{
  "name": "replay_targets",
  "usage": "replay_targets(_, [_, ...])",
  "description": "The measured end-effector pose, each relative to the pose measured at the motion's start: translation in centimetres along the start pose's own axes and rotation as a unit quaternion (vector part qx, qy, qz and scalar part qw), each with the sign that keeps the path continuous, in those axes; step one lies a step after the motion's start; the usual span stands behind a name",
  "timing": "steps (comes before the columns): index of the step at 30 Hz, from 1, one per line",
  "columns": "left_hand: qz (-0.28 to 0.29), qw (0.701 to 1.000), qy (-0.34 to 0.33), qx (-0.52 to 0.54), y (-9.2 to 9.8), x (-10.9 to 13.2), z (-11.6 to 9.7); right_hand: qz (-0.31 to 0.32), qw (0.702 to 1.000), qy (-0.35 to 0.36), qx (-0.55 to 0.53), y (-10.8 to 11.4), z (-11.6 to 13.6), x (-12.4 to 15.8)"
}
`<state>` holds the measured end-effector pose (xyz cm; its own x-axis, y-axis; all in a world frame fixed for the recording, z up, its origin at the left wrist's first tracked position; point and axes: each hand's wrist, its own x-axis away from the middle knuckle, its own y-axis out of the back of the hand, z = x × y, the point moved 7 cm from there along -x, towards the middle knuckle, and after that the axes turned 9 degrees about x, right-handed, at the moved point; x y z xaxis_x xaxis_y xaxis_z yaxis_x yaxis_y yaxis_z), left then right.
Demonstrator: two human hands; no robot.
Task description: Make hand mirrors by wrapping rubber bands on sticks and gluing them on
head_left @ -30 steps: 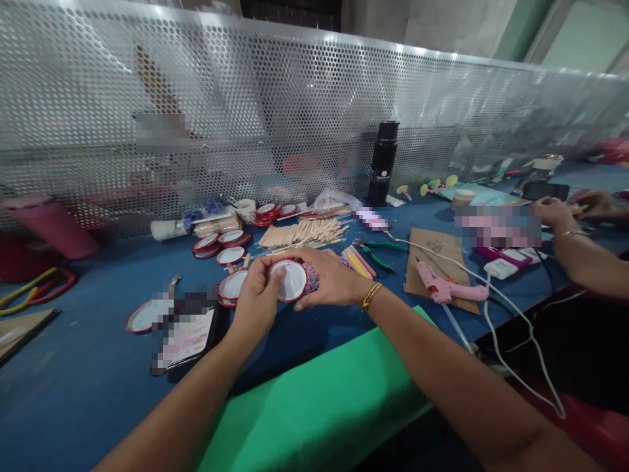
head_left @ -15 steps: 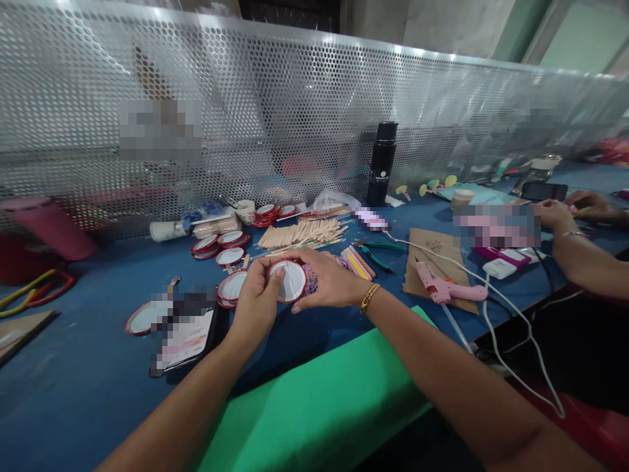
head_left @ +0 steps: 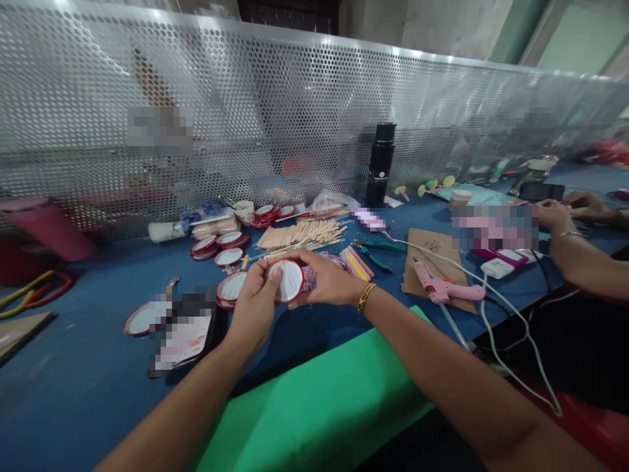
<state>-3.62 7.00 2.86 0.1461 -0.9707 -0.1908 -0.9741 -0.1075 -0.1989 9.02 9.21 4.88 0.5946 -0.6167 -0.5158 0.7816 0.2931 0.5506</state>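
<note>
A round white disc with a red rim (head_left: 289, 282) is held up over the table between both hands. My left hand (head_left: 256, 295) grips its left side, thumb lying on the white face. On the other side my right hand (head_left: 334, 278) curls around the disc's right and far edge; some of its fingers are hidden behind. A thin reddish line crosses the white face. Close beside my left hand lies another red-rimmed disc (head_left: 230, 288). Behind my right hand are a multicoloured patterned bundle (head_left: 309, 278) and pink and yellow sticks (head_left: 356, 261).
Wooden sticks (head_left: 299, 234) and stacked red-rimmed discs (head_left: 204, 246) lie farther back. A phone (head_left: 184, 341) is at left, a pink glue gun (head_left: 447, 288) on cardboard at right, pliers (head_left: 376, 252) and a black bottle (head_left: 381, 164) behind. A co-worker's hands (head_left: 555, 213) are far right.
The disc has tilted slightly and my right thumb has moved in behind its lower edge. Both hands stay in nearly the same place, holding it.
</note>
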Motion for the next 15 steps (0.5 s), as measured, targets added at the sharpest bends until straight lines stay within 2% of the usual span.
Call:
replay_targets(5, [-0.027,1.000,-0.008,0.002,0.44,-0.01,-0.07,-0.005,0.997,-0.042,-0.071,-0.37,-0.52,-0.10])
replay_targets(10, [-0.041,0.999,-0.017,-0.009,0.90,-0.20,0.21,-0.001,0.998,-0.030,-0.061,-0.50,-0.09,-0.13])
replay_targets(15, [-0.037,0.999,0.010,0.013,0.79,-0.26,0.61,-0.001,0.995,-0.049,-0.088,-0.64,-0.81,-0.18])
